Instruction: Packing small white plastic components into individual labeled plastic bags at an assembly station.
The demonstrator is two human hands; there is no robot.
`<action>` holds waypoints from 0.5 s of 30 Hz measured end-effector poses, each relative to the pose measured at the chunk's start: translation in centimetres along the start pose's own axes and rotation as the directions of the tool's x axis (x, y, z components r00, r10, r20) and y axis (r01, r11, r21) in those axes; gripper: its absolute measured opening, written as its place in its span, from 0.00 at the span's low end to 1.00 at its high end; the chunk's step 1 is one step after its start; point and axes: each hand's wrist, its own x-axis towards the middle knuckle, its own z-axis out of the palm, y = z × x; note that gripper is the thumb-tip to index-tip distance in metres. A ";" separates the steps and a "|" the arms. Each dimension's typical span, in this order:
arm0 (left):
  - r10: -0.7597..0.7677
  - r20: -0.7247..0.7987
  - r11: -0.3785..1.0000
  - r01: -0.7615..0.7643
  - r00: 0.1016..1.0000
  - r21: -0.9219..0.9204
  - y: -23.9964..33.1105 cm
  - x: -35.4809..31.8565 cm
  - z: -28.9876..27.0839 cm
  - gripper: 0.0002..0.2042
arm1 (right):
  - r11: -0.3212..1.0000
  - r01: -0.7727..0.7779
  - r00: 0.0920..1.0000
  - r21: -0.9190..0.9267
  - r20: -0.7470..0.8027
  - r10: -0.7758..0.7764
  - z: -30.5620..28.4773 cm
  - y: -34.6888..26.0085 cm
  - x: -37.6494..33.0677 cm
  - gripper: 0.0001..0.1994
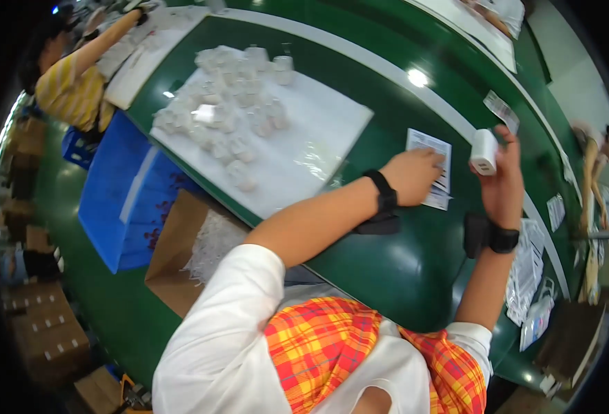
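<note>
My right hand holds up a white charger plug, a small block with two ports on its lower end. The fingers wrap round its right side. Over on the left, my left hand rests at a white printed sheet of labels on the green tabletop. Its fingers are bent and closed, with the tips at the sheet's right part; whether a label is pinched between them is too small to make out. Dark bands circle both wrists.
Many clear-wrapped white plugs lie on a white sheet at the far left. Beside the table stand a blue bin and a cardboard box. Plastic bags lie at right. A person in yellow works at far left.
</note>
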 end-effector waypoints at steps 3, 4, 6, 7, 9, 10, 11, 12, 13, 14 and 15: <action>-0.002 0.068 0.998 0.007 0.998 -0.068 -0.2 0.9 0.3 0.14 | 0.989 -0.032 0.993 -0.145 -0.117 0.015 -3.1 3.2 -1.4 0.27; -0.052 0.102 0.996 0.059 0.993 -0.069 -0.3 0.9 0.0 0.14 | 0.924 -0.017 1.000 -0.381 -0.017 0.012 -2.9 3.8 -1.8 0.27; -0.089 0.138 0.992 0.100 0.986 -0.075 -0.2 0.8 -0.1 0.15 | 0.840 -0.071 0.997 -0.538 -0.022 0.071 -2.1 3.8 -2.8 0.28; -0.147 0.112 0.983 0.158 0.983 -0.090 -0.2 0.7 -0.1 0.15 | 0.731 -0.109 0.991 -0.673 -0.013 0.135 -1.8 3.9 -3.3 0.30; -0.273 0.062 0.953 0.279 0.960 -0.115 -0.1 0.6 -0.3 0.16 | 0.592 0.072 0.997 -0.803 0.076 -0.017 -1.3 4.2 -4.9 0.30; -0.273 0.064 0.954 0.278 0.960 -0.113 0.0 0.6 -0.4 0.16 | 0.404 0.244 0.969 -0.881 0.202 -0.145 -1.1 4.4 -5.8 0.30; -0.315 0.102 0.935 0.327 0.944 -0.139 0.0 0.7 -0.5 0.17 | 0.183 0.391 0.908 -0.902 0.345 -0.239 -0.9 4.6 -6.1 0.30; -0.349 0.143 0.914 0.370 0.926 -0.168 0.2 0.8 -0.6 0.19 | 0.185 0.384 0.910 -0.905 0.337 -0.240 -1.0 5.2 -6.1 0.30; -0.381 0.186 0.889 0.414 0.906 -0.194 0.4 1.0 -0.6 0.20 | 0.258 0.313 0.934 -0.914 0.247 -0.258 -1.1 6.2 -5.7 0.29; -0.370 0.191 0.893 0.405 0.909 -0.198 0.8 0.9 -0.3 0.20 | 0.326 0.238 0.951 -0.915 0.151 -0.271 -1.1 6.8 -5.3 0.29; -0.339 0.119 0.927 0.353 0.933 -0.125 1.3 0.7 0.1 0.19 | 0.394 0.164 0.959 -0.904 0.053 -0.279 -1.2 7.0 -5.0 0.28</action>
